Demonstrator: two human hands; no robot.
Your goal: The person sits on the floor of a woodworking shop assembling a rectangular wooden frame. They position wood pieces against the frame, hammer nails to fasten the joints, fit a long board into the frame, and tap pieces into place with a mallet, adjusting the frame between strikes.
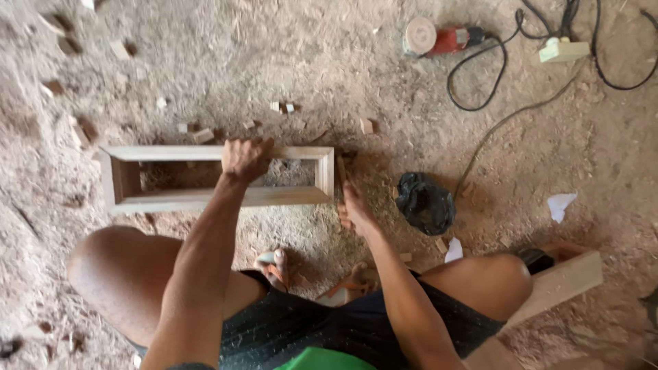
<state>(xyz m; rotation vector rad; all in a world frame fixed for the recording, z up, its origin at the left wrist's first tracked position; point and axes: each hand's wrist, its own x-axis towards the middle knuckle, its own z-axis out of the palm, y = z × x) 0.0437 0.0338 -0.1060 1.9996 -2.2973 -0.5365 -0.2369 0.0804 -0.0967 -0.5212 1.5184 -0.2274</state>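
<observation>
Left hand (245, 159) clamped, fingers curled over the far rail of a rectangular wooden frame (205, 197) lying on the sawdust floor (205, 62). Right hand (355, 209) pressed flat against the frame's right end, fingers extended; anything held, impossible to tell. Frame apparently assembled, all four sides joined. Beyond: offcuts, black bag (425, 203), red power tool (439, 38).

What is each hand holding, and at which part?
The left hand grips the wooden frame on its far long rail. The right hand is at the frame's right end; whether it holds anything cannot be told.
</observation>
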